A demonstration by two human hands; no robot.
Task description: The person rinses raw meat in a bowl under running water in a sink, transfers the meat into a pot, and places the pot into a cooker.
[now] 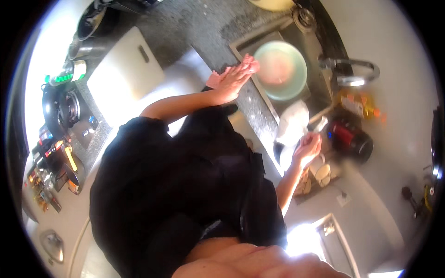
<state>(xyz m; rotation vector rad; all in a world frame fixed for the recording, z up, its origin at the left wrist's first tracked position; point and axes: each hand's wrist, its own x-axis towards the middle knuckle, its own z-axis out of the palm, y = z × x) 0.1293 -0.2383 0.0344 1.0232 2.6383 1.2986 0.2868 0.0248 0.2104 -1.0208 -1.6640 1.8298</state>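
Observation:
My left hand [234,83] is spread over a pink cloth [215,79] on the grey speckled counter, beside the sink edge. Parts of the cloth stick out past the fingers. A pale green bowl [298,74] with pinkish contents stands in the metal sink [314,92], just right of that hand. My right hand [307,149] is raised with curled fingers near a white bag or cloth [293,120]. A small whitish object [321,123] shows at its fingertips; whether it is held cannot be told.
A white cutting board [121,69] lies on the left counter, near a gas burner [72,107] and a dark pan [51,107]. The faucet [351,74], a yellow bottle [358,104], a dark red appliance [347,137] and several cups [322,170] stand at the right.

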